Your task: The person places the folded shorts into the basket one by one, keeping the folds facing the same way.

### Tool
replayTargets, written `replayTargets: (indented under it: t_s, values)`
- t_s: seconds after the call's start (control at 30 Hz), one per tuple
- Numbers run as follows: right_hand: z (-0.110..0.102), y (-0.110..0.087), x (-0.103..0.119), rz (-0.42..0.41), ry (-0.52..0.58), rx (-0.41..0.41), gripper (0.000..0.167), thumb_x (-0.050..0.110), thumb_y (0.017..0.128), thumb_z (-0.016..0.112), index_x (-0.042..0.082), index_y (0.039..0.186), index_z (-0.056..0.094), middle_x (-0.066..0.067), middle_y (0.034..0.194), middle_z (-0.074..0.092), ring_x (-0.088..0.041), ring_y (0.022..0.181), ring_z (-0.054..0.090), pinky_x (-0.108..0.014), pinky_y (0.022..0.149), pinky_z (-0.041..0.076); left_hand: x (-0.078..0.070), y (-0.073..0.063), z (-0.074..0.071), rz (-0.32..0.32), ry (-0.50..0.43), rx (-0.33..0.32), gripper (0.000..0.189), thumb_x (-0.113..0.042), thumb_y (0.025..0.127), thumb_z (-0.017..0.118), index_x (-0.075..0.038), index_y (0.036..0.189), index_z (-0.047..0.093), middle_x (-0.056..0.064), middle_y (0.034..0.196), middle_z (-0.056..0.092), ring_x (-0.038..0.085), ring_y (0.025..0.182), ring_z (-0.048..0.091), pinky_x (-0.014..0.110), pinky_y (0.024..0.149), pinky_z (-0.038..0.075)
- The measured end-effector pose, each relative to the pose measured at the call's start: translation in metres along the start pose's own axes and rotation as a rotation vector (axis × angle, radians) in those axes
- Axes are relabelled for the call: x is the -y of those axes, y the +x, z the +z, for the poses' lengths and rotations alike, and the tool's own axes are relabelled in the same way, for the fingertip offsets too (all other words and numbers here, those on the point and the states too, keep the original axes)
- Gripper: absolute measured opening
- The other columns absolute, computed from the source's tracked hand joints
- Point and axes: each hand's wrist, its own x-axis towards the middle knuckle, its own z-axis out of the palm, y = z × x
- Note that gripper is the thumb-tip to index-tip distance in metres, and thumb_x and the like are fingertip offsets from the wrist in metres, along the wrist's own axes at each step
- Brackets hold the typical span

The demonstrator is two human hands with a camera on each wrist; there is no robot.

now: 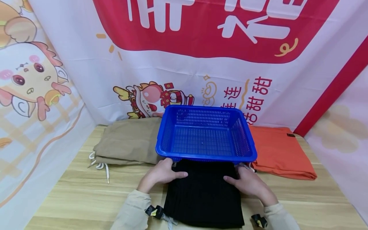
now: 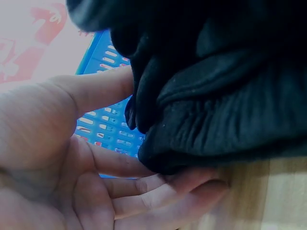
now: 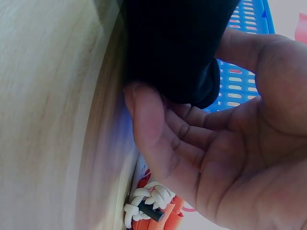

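A folded black garment (image 1: pixel 205 195) lies in front of the blue basket, its far edge near the basket's front rim. My left hand (image 1: pixel 164 172) grips its far left side, thumb on top. In the left wrist view, that hand's fingers (image 2: pixel 158 191) pass under the gathered edge of the cloth. On the far right side my right hand (image 1: pixel 250 182) holds the garment, thumb on top too. The right wrist view shows fingers (image 3: pixel 151 120) curled beneath the folded layers. The blue perforated basket (image 1: pixel 205 157) holds nothing.
A folded khaki garment (image 1: pixel 129 140) with a white drawstring (image 1: pixel 107 174) lies left of the basket. To the right is a folded orange garment (image 1: pixel 281 153). Behind the wooden table (image 1: pixel 86 198) hangs a printed cloth (image 1: pixel 201 70); further printed cloths flank both sides.
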Motion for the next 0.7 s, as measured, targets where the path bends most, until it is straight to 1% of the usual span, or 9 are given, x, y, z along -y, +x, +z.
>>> replayTargets:
  t_s: [0.03, 0.1, 0.17, 0.23, 0.33, 0.4, 0.47, 0.57, 0.7]
  values:
    - [0.0000, 0.0001, 0.0001, -0.004, 0.003, -0.001, 0.086, 0.046, 0.095, 0.069, -0.004, 0.155, 0.033, -0.029, 0.144, 0.050, -0.025, 0.104, 0.062, -0.040, 0.074, 0.052, -0.0003, 0.0000, 0.0005, 0.000, 0.002, 0.003, 0.082, -0.048, 0.085, 0.081, 0.011, 0.136, 0.053, 0.027, 0.134, 0.059, 0.039, 0.121, 0.059, 0.054, 0.098, 0.050]
    - [-0.0001, -0.0001, 0.0003, -0.015, 0.002, -0.002, 0.087, 0.046, 0.096, 0.069, -0.004, 0.156, 0.031, -0.029, 0.151, 0.043, -0.027, 0.117, 0.059, -0.043, 0.085, 0.053, -0.0009, -0.0002, 0.0012, -0.002, 0.005, 0.006, 0.083, -0.048, 0.084, 0.081, 0.011, 0.135, 0.053, 0.028, 0.133, 0.059, 0.039, 0.121, 0.059, 0.054, 0.098, 0.050]
    - [-0.0001, 0.0002, 0.0007, -0.016, 0.013, 0.000, 0.087, 0.045, 0.095, 0.070, -0.003, 0.157, 0.030, -0.029, 0.150, 0.044, -0.027, 0.116, 0.059, -0.043, 0.084, 0.053, -0.0009, 0.0000, 0.0021, -0.001, 0.009, 0.004, 0.083, -0.047, 0.084, 0.082, 0.012, 0.134, 0.053, 0.028, 0.132, 0.059, 0.040, 0.121, 0.059, 0.054, 0.098, 0.050]
    - [0.0001, 0.0006, 0.0009, -0.019, 0.032, -0.002, 0.087, 0.043, 0.095, 0.071, -0.002, 0.157, 0.030, -0.028, 0.150, 0.044, -0.025, 0.111, 0.059, -0.041, 0.082, 0.052, -0.0008, 0.0003, 0.0031, -0.001, 0.005, 0.003, 0.084, -0.047, 0.083, 0.082, 0.012, 0.135, 0.052, 0.029, 0.133, 0.059, 0.041, 0.123, 0.058, 0.054, 0.099, 0.049]
    - [0.0006, 0.0008, 0.0006, -0.036, 0.060, -0.018, 0.086, 0.040, 0.095, 0.073, 0.001, 0.158, 0.029, -0.025, 0.151, 0.045, -0.026, 0.113, 0.058, -0.046, 0.088, 0.053, -0.0008, 0.0012, 0.0054, -0.003, -0.001, 0.006, 0.086, -0.047, 0.083, 0.082, 0.012, 0.136, 0.051, 0.029, 0.134, 0.058, 0.042, 0.123, 0.057, 0.054, 0.099, 0.049]
    - [0.0011, 0.0008, 0.0001, -0.051, 0.074, -0.032, 0.086, 0.038, 0.094, 0.073, 0.003, 0.159, 0.028, -0.024, 0.152, 0.044, -0.029, 0.121, 0.056, -0.054, 0.096, 0.050, -0.0011, 0.0017, 0.0071, -0.003, -0.006, 0.009, 0.087, -0.047, 0.082, 0.083, 0.012, 0.136, 0.051, 0.029, 0.134, 0.058, 0.041, 0.123, 0.057, 0.054, 0.099, 0.048]
    - [0.0016, 0.0009, -0.0003, -0.061, 0.079, -0.041, 0.087, 0.038, 0.094, 0.074, 0.005, 0.160, 0.027, -0.024, 0.153, 0.043, -0.033, 0.129, 0.052, -0.058, 0.101, 0.047, -0.0015, 0.0023, 0.0082, -0.006, -0.007, 0.014, 0.087, -0.048, 0.081, 0.083, 0.012, 0.136, 0.051, 0.029, 0.134, 0.058, 0.040, 0.122, 0.058, 0.054, 0.099, 0.049]
    - [0.0020, 0.0013, -0.0005, -0.067, 0.082, -0.046, 0.089, 0.038, 0.094, 0.075, 0.005, 0.160, 0.026, -0.025, 0.154, 0.041, -0.033, 0.131, 0.049, -0.060, 0.103, 0.044, -0.0015, 0.0032, 0.0090, -0.011, -0.015, 0.022, 0.088, -0.050, 0.082, 0.082, 0.012, 0.137, 0.051, 0.028, 0.134, 0.058, 0.039, 0.121, 0.058, 0.053, 0.098, 0.049]
    - [0.0023, 0.0016, -0.0006, -0.069, 0.078, -0.045, 0.090, 0.039, 0.093, 0.075, 0.004, 0.160, 0.026, -0.024, 0.155, 0.040, -0.031, 0.128, 0.051, -0.058, 0.103, 0.044, -0.0010, 0.0044, 0.0094, -0.011, -0.026, 0.024, 0.089, -0.051, 0.082, 0.081, 0.011, 0.138, 0.051, 0.028, 0.134, 0.058, 0.039, 0.121, 0.059, 0.053, 0.097, 0.050]
